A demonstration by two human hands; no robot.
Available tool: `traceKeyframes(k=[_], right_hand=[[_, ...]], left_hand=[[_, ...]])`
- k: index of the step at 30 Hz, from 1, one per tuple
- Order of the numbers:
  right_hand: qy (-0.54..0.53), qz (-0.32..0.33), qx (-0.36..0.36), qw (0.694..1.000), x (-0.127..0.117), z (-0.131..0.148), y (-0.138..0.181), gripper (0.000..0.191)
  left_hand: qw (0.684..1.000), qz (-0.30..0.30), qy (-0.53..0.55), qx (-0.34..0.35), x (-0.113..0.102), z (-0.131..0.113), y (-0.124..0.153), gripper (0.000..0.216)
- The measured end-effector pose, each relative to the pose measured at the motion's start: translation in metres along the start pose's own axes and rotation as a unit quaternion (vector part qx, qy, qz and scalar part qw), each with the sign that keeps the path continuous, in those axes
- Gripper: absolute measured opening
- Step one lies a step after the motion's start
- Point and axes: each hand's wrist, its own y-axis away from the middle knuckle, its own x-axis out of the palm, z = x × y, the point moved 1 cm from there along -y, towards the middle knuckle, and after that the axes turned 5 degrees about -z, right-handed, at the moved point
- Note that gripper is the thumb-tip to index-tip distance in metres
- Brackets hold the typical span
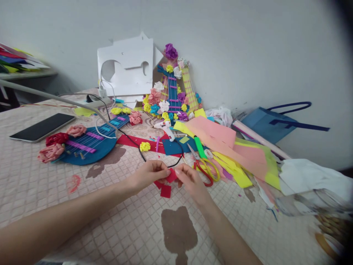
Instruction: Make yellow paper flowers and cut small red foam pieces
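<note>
Between my two hands is a small red square of felt or paper [171, 175]. My left hand [154, 171] pinches its left side between thumb and fingers. On the other side, my right hand [190, 178] pinches the right edge. More red squares lie just below on the tablecloth, one [166, 191] plainly visible and others partly hidden by my left hand. Beyond my hands lie a yellow fabric flower [145, 146], a long red strip [129, 141] and a white glue gun [165, 129]. Scissors with red and yellow handles [205, 171] rest to the right of my right hand.
A blue guitar-shaped craft [91, 145] with flowers lies left, near a tablet [42, 127]. Decorated guitar shapes [173, 92] lean on the wall beside white cut board [125, 68]. Coloured sheets [220, 136], a green marker [199, 147] and a blue bag [267, 123] are on the right.
</note>
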Motion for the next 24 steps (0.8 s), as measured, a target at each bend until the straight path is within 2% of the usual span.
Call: traceKeyframes(k=[4, 8, 13, 17, 24], right_hand=[[0.036, 0.012, -0.016, 0.999, -0.001, 0.0, 0.0, 0.015], [0.023, -0.013, -0.003, 1.0, 0.001, -0.006, 0.0, 0.018], [-0.027, -0.061, -0.002, 0.998, 0.005, -0.009, 0.0, 0.018], [-0.045, -0.071, 0.004, 0.996, 0.008, -0.007, 0.001, 0.018], [-0.061, -0.082, 0.009, 0.995, 0.008, -0.008, 0.002, 0.018]], left_hand=[[1.0, 0.002, -0.026, -0.009, 0.0, 0.002, 0.0, 0.029], [1.0, 0.003, -0.028, -0.009, 0.001, 0.0, 0.0, 0.03], [0.998, 0.047, -0.037, -0.032, 0.003, 0.002, 0.001, 0.032], [0.998, 0.03, -0.043, -0.023, 0.002, 0.005, 0.001, 0.032], [0.999, 0.034, -0.032, -0.02, 0.003, 0.005, 0.001, 0.03]])
